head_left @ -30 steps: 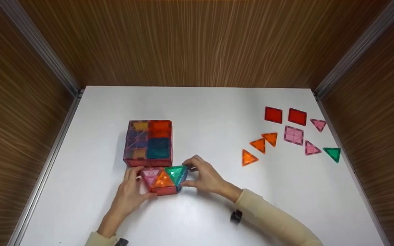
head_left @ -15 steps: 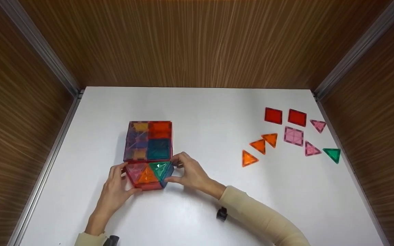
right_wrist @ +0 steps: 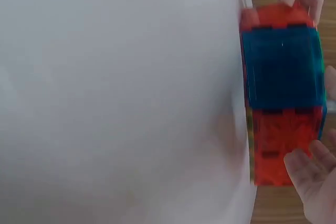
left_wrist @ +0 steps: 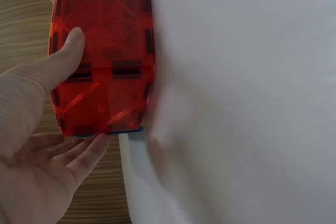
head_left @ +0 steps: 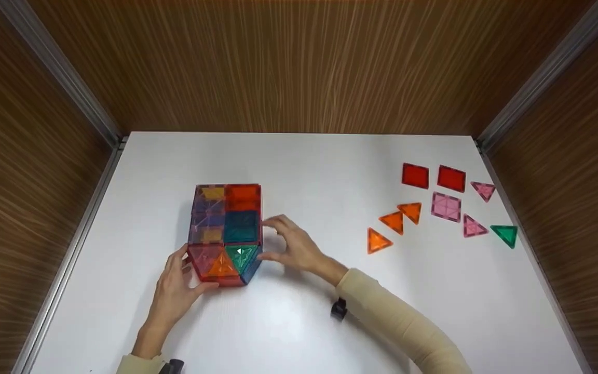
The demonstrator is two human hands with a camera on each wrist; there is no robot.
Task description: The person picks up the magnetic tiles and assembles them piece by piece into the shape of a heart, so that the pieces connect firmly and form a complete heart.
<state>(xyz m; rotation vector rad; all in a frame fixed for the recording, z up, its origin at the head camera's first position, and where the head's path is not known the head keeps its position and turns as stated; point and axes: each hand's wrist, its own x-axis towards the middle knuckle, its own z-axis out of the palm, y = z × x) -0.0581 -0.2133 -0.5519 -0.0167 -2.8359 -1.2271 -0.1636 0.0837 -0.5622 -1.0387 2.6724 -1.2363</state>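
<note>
This looks like a work booth; whether it stands in a lab or elsewhere cannot be told. A plain white desk spreads beneath the left hand and right hand, and wood-grain panels wall it in — beyond the hands and out to either side. Grey metal strips line the corners.

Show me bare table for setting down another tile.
Bare: between the tile build and loose orange triangles, beyond the right hand; between build and back wall; front right, between the right sleeve and table edge. Crowded: right rear, with red squares, pink tiles and a loose green triangle; the build's near end, by the left hand.
</note>
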